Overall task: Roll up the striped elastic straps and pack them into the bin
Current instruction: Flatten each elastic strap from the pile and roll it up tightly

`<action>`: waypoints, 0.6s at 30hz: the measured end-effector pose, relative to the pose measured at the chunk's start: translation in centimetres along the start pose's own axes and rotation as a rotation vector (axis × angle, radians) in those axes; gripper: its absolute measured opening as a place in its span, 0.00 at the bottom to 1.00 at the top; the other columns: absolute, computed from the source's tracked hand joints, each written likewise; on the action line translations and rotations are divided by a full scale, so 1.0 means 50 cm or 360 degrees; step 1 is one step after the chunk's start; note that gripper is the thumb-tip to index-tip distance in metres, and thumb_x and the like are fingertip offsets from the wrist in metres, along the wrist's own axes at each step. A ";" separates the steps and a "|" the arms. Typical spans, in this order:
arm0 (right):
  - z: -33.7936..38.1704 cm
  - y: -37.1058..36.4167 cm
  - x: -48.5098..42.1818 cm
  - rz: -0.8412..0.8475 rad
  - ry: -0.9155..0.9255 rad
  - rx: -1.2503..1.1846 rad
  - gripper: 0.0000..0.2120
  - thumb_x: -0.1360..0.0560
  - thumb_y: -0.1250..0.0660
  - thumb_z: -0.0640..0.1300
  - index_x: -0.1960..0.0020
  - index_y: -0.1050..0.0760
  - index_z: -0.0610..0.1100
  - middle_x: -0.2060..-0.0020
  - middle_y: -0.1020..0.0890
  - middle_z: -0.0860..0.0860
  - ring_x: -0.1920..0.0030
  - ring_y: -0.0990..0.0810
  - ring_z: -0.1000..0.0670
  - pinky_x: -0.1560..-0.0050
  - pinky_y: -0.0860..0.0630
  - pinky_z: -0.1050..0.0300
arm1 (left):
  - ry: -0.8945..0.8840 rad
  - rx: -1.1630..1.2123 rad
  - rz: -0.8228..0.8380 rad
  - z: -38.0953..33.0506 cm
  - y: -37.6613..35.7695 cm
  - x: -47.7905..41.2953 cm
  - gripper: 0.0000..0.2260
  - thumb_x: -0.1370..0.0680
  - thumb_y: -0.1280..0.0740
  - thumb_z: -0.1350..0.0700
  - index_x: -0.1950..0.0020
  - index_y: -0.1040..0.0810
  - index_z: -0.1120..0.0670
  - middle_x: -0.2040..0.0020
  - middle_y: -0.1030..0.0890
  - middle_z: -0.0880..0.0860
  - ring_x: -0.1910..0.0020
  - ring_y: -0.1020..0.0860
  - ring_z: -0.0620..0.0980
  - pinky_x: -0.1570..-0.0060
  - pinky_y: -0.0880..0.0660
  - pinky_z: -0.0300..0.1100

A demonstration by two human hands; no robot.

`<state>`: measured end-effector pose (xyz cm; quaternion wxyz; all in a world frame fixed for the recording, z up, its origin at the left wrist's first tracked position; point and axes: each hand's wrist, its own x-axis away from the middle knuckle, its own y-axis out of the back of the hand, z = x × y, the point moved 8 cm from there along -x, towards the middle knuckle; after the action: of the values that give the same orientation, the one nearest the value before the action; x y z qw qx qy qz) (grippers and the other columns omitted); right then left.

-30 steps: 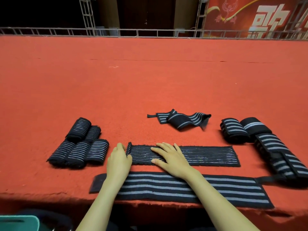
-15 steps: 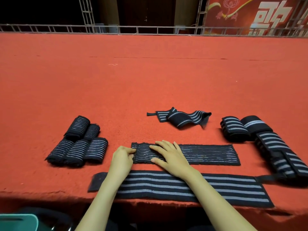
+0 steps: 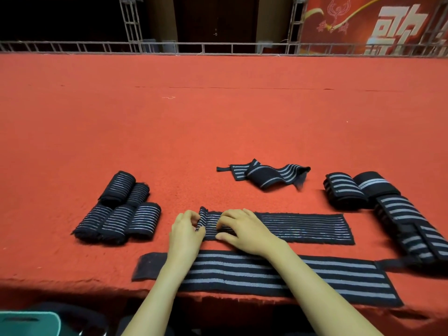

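Note:
A thin-striped black strap (image 3: 303,227) lies flat on the red carpet, its left end turned into a small roll. My left hand (image 3: 185,229) pinches that rolled end with curled fingers. My right hand (image 3: 244,230) rests on the strap just right of the roll, fingers bent over it. A wider strap with broad grey stripes (image 3: 266,275) lies flat under both forearms near the front edge. Several finished rolls (image 3: 118,212) sit at the left. A teal bin (image 3: 29,322) shows at the bottom left corner, below the carpet edge.
A crumpled unrolled strap (image 3: 266,175) lies beyond my hands. Wide-striped rolls and straps (image 3: 378,197) pile up at the right. The carpeted platform's front edge (image 3: 72,284) runs just below the wide strap. A metal railing (image 3: 218,48) borders the far side.
The thin-striped strap's left end has been folded over and rolled rightwards. My left hand went from lying beside the end to pinching the roll; my right hand's fingers curled onto the strap.

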<state>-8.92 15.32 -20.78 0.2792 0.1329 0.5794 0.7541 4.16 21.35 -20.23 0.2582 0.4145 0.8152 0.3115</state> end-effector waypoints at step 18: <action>-0.061 0.000 0.061 -0.0183 -0.0088 -0.0209 0.19 0.23 0.41 0.60 0.36 0.27 0.55 0.34 0.30 0.60 0.31 0.38 0.61 0.24 0.57 0.54 | 0.0029 0.0388 0.0242 0.011 -0.047 0.003 0.15 0.29 0.28 0.64 0.44 0.23 0.54 0.48 0.22 0.51 0.54 0.24 0.43 0.54 0.29 0.28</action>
<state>-12.98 14.65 -22.05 0.3458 0.1015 0.5276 0.7693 3.25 20.57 -22.33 0.1741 0.5005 0.8155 0.2327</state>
